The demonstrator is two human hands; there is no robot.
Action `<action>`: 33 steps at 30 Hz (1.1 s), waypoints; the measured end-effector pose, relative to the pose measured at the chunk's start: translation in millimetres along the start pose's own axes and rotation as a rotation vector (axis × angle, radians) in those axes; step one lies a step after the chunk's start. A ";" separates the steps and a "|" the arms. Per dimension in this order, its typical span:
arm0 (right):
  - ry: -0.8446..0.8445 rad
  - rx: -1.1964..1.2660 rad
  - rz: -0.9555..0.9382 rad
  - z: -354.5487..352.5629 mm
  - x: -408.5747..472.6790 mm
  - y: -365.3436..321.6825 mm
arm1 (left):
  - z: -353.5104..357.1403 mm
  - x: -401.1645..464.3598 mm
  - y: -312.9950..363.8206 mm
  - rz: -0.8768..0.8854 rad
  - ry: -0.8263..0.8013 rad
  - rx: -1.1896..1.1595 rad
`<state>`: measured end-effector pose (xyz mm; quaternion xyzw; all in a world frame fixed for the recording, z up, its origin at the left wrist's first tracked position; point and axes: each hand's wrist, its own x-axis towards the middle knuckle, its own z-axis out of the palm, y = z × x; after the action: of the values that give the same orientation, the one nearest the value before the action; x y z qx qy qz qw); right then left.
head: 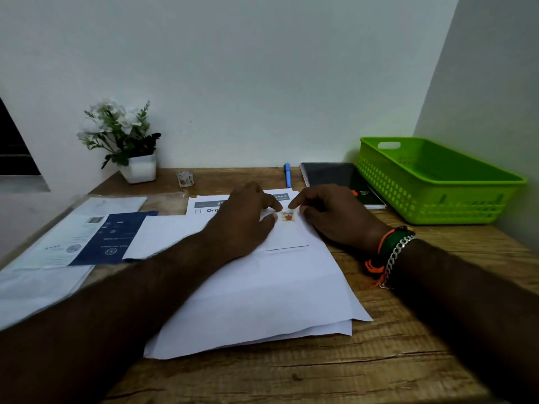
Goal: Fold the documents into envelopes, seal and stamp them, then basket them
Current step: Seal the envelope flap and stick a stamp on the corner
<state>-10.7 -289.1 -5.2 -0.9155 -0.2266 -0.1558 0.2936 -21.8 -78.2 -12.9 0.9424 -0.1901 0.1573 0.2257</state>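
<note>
A white envelope (pixel 288 236) lies on a stack of white documents (pixel 262 301) in the middle of the wooden desk. A small stamp (pixel 288 216) with a red picture sits on the envelope's far right corner. My left hand (pixel 248 220) rests on the envelope, its fingertips touching just left of the stamp. My right hand (pixel 332 214) lies to the right, its index finger pointing at the stamp's upper edge. A green plastic basket (pixel 437 182) stands at the back right with nothing visible inside.
A blue-and-white leaflet (pixel 96 237) and more papers lie at the left. A potted white flower (pixel 128 144), a tape roll (pixel 185 179), a blue pen (pixel 288 174) and a black notebook (pixel 335 176) line the back edge by the wall.
</note>
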 end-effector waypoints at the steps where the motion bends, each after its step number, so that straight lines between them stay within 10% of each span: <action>1: -0.013 -0.006 -0.005 -0.8 -0.2 0.1 | 0.0 -0.3 0.1 0.004 0.005 -0.002; 33: -0.054 0.182 -0.125 4.8 -3.1 -0.1 | 0.1 -0.1 3.2 -0.102 -0.019 -0.119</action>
<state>-12.6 -287.1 -10.2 -0.8731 -0.3042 -0.1278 0.3589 -23.2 -80.8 -11.9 0.9372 -0.1531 0.1250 0.2872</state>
